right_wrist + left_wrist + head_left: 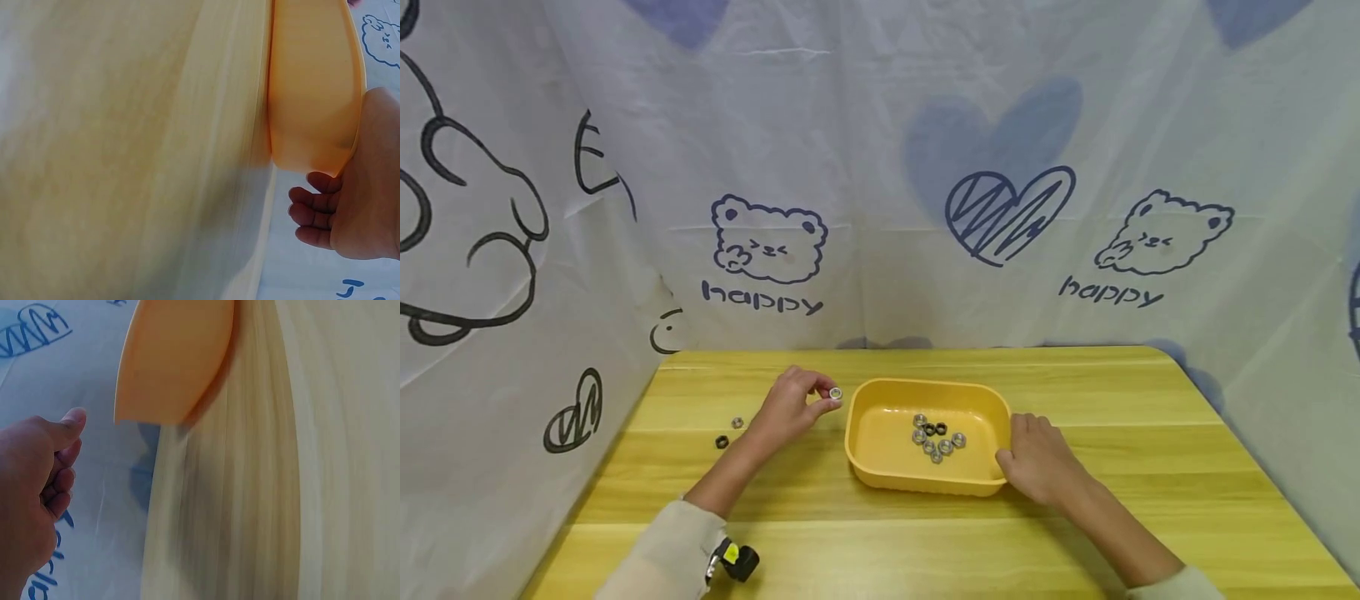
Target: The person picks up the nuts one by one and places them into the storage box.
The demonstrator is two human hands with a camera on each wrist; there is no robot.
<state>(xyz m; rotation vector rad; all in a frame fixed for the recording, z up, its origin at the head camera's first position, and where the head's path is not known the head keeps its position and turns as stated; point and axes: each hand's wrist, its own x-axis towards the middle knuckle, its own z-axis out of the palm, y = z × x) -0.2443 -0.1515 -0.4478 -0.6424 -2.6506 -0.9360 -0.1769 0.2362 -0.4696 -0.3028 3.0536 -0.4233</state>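
Between thumb and forefinger, my left hand (792, 403) pinches a silver hex nut (836, 393), held just left of the yellow tray (880, 479). In the left wrist view the left hand (31, 487) is seen from behind, the nut hidden. My right hand (1043, 457) grips the tray's right end, thumb over the rim. The right wrist view shows the right hand (365, 194) with its fingers curled under that end. Inside the tray lie several silver nuts (946, 447) and two black nuts (930, 429), grouped around the middle of its floor.
On the wooden table (820, 550), left of the left forearm, lie a silver nut (737, 422) and a black nut (722, 442). A wrist camera (741, 562) is strapped at the left sleeve. Behind the table hangs a printed white cloth (880, 275).
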